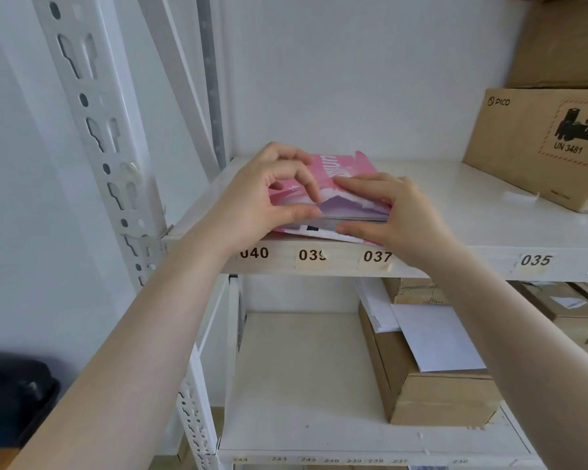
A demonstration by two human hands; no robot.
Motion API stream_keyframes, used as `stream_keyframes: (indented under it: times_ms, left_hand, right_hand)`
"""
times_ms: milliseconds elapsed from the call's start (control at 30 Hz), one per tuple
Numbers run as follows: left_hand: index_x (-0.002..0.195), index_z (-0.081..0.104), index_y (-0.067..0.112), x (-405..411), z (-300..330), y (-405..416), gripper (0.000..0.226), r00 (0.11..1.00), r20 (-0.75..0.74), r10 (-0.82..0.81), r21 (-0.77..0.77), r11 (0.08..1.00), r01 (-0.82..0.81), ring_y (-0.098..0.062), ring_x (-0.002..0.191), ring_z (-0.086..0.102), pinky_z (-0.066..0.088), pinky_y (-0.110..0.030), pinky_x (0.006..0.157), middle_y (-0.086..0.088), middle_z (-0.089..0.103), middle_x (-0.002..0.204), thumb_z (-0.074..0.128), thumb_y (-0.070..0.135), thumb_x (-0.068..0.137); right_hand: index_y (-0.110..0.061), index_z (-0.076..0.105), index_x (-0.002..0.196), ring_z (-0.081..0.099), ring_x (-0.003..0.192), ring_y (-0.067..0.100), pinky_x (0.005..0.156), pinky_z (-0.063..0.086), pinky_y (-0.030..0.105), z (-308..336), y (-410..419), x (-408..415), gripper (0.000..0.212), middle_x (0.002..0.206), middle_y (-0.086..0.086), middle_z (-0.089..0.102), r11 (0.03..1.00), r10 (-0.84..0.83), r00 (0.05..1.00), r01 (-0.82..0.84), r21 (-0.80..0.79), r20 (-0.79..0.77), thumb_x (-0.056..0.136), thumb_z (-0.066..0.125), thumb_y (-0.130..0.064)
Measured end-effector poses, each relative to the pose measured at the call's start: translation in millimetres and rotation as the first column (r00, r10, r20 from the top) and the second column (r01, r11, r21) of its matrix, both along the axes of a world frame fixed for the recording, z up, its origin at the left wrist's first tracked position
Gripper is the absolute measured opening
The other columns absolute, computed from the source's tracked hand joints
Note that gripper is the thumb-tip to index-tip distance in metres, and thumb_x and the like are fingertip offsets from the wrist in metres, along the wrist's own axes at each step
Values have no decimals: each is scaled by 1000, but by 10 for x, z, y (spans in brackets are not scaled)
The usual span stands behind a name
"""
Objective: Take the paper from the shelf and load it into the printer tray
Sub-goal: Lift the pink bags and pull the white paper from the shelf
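Observation:
A ream of white paper (pixel 340 212) in a torn pink wrapper (pixel 345 167) lies at the front left of the white shelf (pixel 455 212). My left hand (pixel 262 195) holds the ream's left end, thumb at the front edge and fingers lifting the wrapper flap. My right hand (pixel 394 212) grips the right end, fingers flat on top and thumb under the front of the stack. The printer is not in view.
A brown PICO carton (pixel 537 147) stands on the same shelf at the right, another box above it. The lower shelf (pixel 286 385) holds a brown box (pixel 431 391) with white sheets on top. A slotted white upright (pixel 99 130) rises at the left. Number labels line the shelf edge.

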State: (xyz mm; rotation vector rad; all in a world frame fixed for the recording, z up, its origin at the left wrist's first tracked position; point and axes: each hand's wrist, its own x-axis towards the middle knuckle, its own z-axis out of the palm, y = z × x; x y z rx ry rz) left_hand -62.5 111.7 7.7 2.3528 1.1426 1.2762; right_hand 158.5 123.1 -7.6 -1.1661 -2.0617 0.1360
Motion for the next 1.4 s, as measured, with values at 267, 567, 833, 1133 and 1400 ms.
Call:
stream_keyframes:
  times_ms: [267,567,833,1133,1400]
  left_hand:
    - [85,73,43,108,-86,97,19,981,-151,121,70,991,-112,5,106,43,39,-29,95,19,55,122,81,35,70]
    - [77,74,38,192,-92,95,9,984,-29,177,-71,981,-179,-7,96,62,49,-44,87,16,70,94,78,39,69]
    - [76,75,36,197,-95,116,7,987,13,163,-141,977,-159,-9,95,64,49,-44,91,16,74,86,77,41,71]
    - [74,73,28,281,-167,84,10,965,-17,262,148,955,-257,-3,91,56,43,-29,75,17,64,98,71,37,78]
    - [71,74,16,321,-226,-164,14,934,-30,356,389,865,-318,-24,112,48,37,-24,88,3,61,114,74,28,78]
  right_hand:
    - [-41,59,125,52,123,14,103,43,42,-37,39,-20,76,125,-16,60,996,22,994,-31,-81,-110,54,67,-68]
    - [-41,56,129,50,124,18,102,43,43,-72,38,-10,75,129,-14,58,998,15,997,-20,-65,-71,58,65,-62]
    - [-41,56,129,51,123,18,102,43,43,-75,30,-2,73,129,-13,58,998,21,998,-25,-53,-66,60,65,-64]
    - [-44,57,127,51,121,16,99,44,42,-63,5,-15,73,126,-16,59,999,4,998,-6,-43,-60,58,62,-67]
    - [-34,59,127,53,120,9,99,45,34,-10,-178,62,59,121,-11,63,998,63,935,-51,41,-350,71,78,-38]
